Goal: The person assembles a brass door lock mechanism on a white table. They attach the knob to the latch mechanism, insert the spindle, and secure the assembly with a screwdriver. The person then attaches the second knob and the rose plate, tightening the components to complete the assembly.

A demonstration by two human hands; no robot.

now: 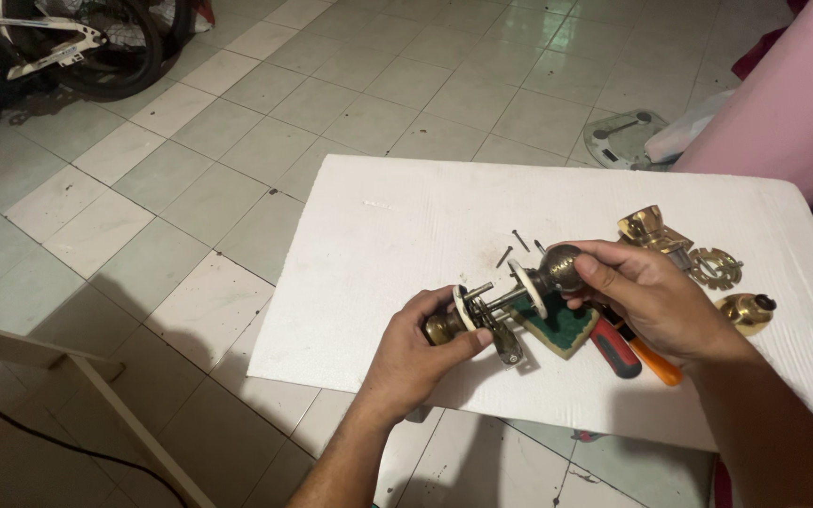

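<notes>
Head view: the lockset [505,306] is held just over the counter [378,245], left hand [425,348] fingers clamped on one knob, right hand [642,296] fingers on the other; pulled crooked, it may bind, and screws [518,243] behind it could roll off

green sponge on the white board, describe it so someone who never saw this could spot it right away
Start at the white foam board lying over the tiled floor. Between the left hand and right hand sits the green sponge, under the brass door knob set they hold. It is the only soft green thing there, with a yellow edge, beside the red-handled screwdriver.
</notes>
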